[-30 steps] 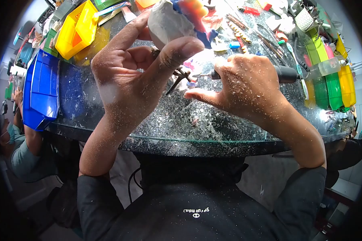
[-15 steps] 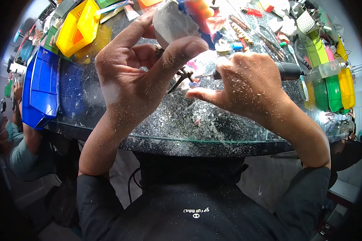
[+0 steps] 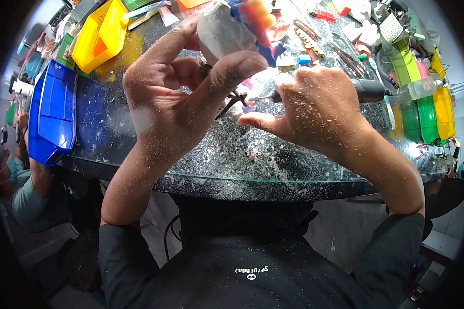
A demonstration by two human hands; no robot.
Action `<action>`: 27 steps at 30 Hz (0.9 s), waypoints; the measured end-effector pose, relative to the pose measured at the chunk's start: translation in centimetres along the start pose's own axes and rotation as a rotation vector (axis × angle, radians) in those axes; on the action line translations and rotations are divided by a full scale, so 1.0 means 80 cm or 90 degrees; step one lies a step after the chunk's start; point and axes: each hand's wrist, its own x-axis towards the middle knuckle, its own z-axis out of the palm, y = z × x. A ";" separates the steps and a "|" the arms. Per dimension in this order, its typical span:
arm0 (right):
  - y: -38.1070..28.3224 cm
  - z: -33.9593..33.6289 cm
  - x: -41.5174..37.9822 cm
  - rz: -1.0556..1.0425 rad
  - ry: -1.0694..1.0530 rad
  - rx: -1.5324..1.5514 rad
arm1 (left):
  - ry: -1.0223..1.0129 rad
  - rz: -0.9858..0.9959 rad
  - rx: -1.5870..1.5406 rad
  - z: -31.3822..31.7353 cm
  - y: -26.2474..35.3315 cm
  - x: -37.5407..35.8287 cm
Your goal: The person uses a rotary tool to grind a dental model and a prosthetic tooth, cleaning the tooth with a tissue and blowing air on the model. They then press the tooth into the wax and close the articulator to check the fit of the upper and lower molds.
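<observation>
My left hand (image 3: 172, 95) is closed around a white plaster dental model (image 3: 222, 32), which has blue, red and yellowish material along its right side. Below the thumb, a dark metal piece (image 3: 234, 100) with crossing bars sticks out; how it joins the model is hidden. In my right hand (image 3: 319, 105) is a black rotary handpiece (image 3: 370, 91), its thin metal bit pointing left toward the metal piece. Whether the bit touches anything cannot be made out. White dust covers both hands.
White shavings lie across the dark glass-topped table (image 3: 232, 165). At left stand a blue bin (image 3: 54, 113) and a yellow bin (image 3: 100, 36); green and yellow bins (image 3: 428, 116) are at right. Hand tools and a toothbrush (image 3: 375, 69) lie behind. A co-worker's arm (image 3: 38, 175) shows far left.
The dental model has tilted very slightly in my left hand. My right hand and the handpiece stay almost where they were.
</observation>
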 end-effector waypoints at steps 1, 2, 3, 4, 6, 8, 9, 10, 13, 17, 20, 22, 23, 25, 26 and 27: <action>0.000 0.000 0.000 0.001 0.001 -0.001 | 0.000 -0.011 0.013 0.002 0.005 0.000; 0.000 0.000 -0.001 0.001 0.002 -0.001 | 0.000 -0.021 0.026 0.004 0.009 0.001; 0.000 0.000 -0.001 0.002 0.003 -0.002 | -0.023 -0.038 0.032 0.005 0.025 0.006; 0.000 0.000 -0.001 0.001 0.011 0.006 | -0.038 -0.040 0.021 0.004 0.026 0.007; 0.002 -0.001 -0.003 0.000 0.026 0.022 | -0.058 -0.031 -0.017 -0.003 0.016 0.006; 0.000 -0.003 -0.003 0.023 -0.004 -0.008 | -0.044 -0.020 -0.021 -0.005 0.010 0.004; 0.000 -0.004 -0.003 0.035 -0.019 -0.023 | -0.025 -0.019 0.002 0.000 0.011 0.003; 0.000 -0.003 -0.003 0.029 -0.014 -0.020 | -0.022 -0.015 0.004 0.000 0.010 0.003; 0.001 0.001 -0.004 0.019 -0.014 -0.011 | -0.042 -0.001 -0.022 -0.004 0.006 0.002; 0.000 -0.001 -0.004 0.025 -0.038 -0.013 | -0.037 -0.013 -0.033 -0.005 0.005 0.001; -0.001 -0.001 -0.004 0.028 -0.034 -0.013 | 0.010 -0.028 -0.002 -0.001 0.003 -0.001; 0.000 0.002 -0.005 0.026 -0.023 -0.006 | 0.005 -0.012 0.021 0.000 0.003 -0.001; 0.001 0.004 -0.005 0.022 -0.014 -0.002 | -0.013 -0.003 0.024 -0.001 0.005 0.001; 0.003 0.002 -0.006 0.031 -0.018 0.008 | -0.095 0.000 -0.007 -0.007 0.018 0.013; 0.005 -0.004 -0.006 0.043 -0.031 0.012 | -0.128 -0.010 -0.024 -0.011 0.020 0.016; 0.007 -0.007 -0.006 0.055 -0.044 0.016 | -0.145 -0.040 -0.043 -0.022 0.011 0.020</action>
